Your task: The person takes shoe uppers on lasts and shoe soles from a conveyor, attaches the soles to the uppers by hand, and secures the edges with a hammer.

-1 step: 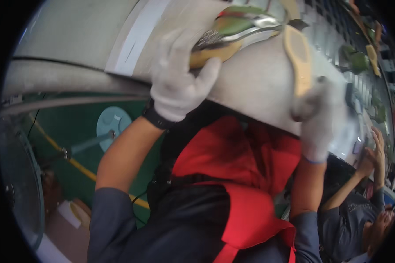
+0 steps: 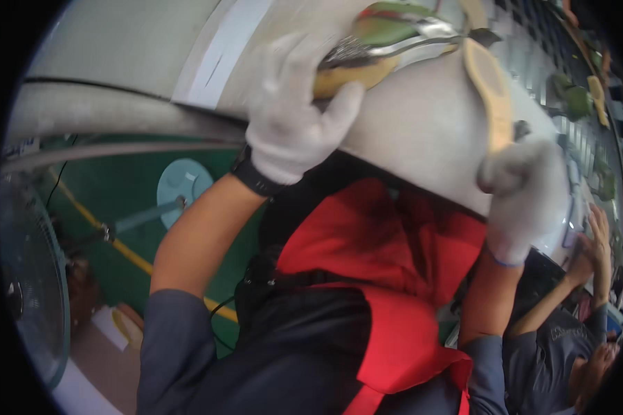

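My left hand (image 2: pixel 291 121), in a white glove, has its fingers stretched and its thumb spread apart. It is beside a foot-shaped piece, perhaps a shoe last (image 2: pixel 394 31), green and red with a shiny metal band. A tan layer (image 2: pixel 356 79) runs along its near side; my fingers partly cover that end. My right hand (image 2: pixel 522 190), also gloved, is curled closed at the near end of a tan sole-shaped piece (image 2: pixel 490 83). A small dark tip (image 2: pixel 522 128) shows beside its fingers. Blur and the fingers hide what it grips.
The pale worktable (image 2: pixel 401 138) curves across the front. Green pieces (image 2: pixel 571 97) lie among metal rollers on the right. A co-worker's hands (image 2: pixel 592 242) are at the far right. A fan (image 2: pixel 31 290) and a round blue stool (image 2: pixel 185 185) stand to the left.
The whole view has shifted slightly, so the table, pieces and both hands appear a little further right. Both hands keep much the same shape.
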### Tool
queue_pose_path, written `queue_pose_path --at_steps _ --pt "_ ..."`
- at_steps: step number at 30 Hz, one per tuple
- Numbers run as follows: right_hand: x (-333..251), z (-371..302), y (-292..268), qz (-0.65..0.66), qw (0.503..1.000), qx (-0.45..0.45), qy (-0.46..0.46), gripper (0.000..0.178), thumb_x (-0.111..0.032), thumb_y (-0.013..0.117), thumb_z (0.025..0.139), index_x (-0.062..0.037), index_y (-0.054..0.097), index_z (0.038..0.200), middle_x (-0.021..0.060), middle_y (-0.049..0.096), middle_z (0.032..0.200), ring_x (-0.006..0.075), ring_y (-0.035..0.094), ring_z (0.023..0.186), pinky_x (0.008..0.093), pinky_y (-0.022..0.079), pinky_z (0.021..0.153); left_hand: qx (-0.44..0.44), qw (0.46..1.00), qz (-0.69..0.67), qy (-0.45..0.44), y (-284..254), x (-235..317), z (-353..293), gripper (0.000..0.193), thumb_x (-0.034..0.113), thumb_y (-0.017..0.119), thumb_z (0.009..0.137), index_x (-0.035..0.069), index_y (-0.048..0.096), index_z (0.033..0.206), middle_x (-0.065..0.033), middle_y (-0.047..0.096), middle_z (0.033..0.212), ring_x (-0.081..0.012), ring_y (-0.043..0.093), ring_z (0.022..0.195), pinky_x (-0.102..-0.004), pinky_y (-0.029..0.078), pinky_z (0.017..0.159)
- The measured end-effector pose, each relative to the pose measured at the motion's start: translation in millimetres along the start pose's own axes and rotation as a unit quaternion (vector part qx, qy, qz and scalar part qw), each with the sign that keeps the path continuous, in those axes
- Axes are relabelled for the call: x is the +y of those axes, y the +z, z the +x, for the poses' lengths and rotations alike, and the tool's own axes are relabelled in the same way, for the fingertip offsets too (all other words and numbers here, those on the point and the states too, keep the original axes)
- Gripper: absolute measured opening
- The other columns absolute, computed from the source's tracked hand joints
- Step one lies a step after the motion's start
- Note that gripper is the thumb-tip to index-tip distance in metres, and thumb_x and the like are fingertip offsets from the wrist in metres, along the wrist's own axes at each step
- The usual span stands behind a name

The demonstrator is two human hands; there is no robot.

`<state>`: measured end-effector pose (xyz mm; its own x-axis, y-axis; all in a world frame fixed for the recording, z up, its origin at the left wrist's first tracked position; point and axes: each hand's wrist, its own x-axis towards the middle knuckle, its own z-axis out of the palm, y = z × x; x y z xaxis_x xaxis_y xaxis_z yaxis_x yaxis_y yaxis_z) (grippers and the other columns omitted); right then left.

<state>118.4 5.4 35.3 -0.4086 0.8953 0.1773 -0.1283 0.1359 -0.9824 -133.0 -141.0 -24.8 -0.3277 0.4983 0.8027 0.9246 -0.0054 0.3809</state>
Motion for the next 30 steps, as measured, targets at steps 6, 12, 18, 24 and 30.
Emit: queue_pose_path --at_steps 6,12,18,24,30 --pt "20.5 5.5 22.6 -0.012 0.994 -0.008 0.111 0.035 -0.02 0.058 0.114 -0.0079 0.059 0.082 -0.0028 0.048 0.064 0.008 0.04 0.047 0.0292 0.032 0.045 -0.026 0.999 0.012 0.02 -2.5 -13.5 -0.6 0.062 0.012 0.088 0.083 0.001 0.065 0.14 -0.0183 0.069 0.13 -0.0359 0.067 0.118 -0.0452 0.056 0.101" --pt "33.2 -6.8 10.0 0.002 0.995 -0.067 0.078 0.023 -0.019 0.063 0.111 -0.0018 0.066 0.096 0.001 0.059 0.068 0.0088 0.05 0.051 0.0285 0.037 0.048 -0.026 1.0 0.003 -0.013 -3.7 -2.0 -2.4 0.064 0.008 0.086 0.083 0.001 0.063 0.143 -0.0197 0.066 0.135 -0.0373 0.066 0.12 -0.0463 0.055 0.104" --pt "42.6 -11.2 6.6 -0.194 0.98 -0.018 -0.036 0.025 -0.005 0.076 0.096 0.0041 0.067 0.117 0.0161 0.073 0.106 0.0193 0.07 0.088 0.0316 0.055 0.072 -0.046 0.994 -0.033 -0.094 -13.3 0.4 -4.8 0.071 0.007 0.088 0.084 -0.002 0.057 0.147 -0.0212 0.065 0.136 -0.0356 0.066 0.123 -0.0449 0.054 0.107" --pt "25.6 -59.9 -19.1 -0.277 0.955 -0.027 -0.106 0.017 0.003 0.069 0.098 0.0019 0.069 0.115 0.0327 0.055 0.158 0.0317 0.07 0.124 0.0389 0.057 0.1 -0.138 0.924 -0.167 -0.316 -56.8 -2.6 1.3 0.055 -0.003 0.088 0.086 -0.005 0.062 0.135 -0.0128 0.075 0.123 -0.0203 0.073 0.112 -0.0355 0.058 0.103" --pt "-20.8 -140.3 -46.0 0.277 0.914 0.096 0.279 0.045 -0.028 0.057 0.112 -0.0004 0.051 0.147 0.0331 0.058 0.152 0.0317 0.075 0.107 0.038 0.063 0.088 -0.041 0.907 -0.335 -0.252 -79.8 42.8 85.3 0.043 -0.002 0.077 0.096 -0.007 0.063 0.136 -0.0152 0.075 0.125 -0.0211 0.073 0.115 -0.0361 0.058 0.104"
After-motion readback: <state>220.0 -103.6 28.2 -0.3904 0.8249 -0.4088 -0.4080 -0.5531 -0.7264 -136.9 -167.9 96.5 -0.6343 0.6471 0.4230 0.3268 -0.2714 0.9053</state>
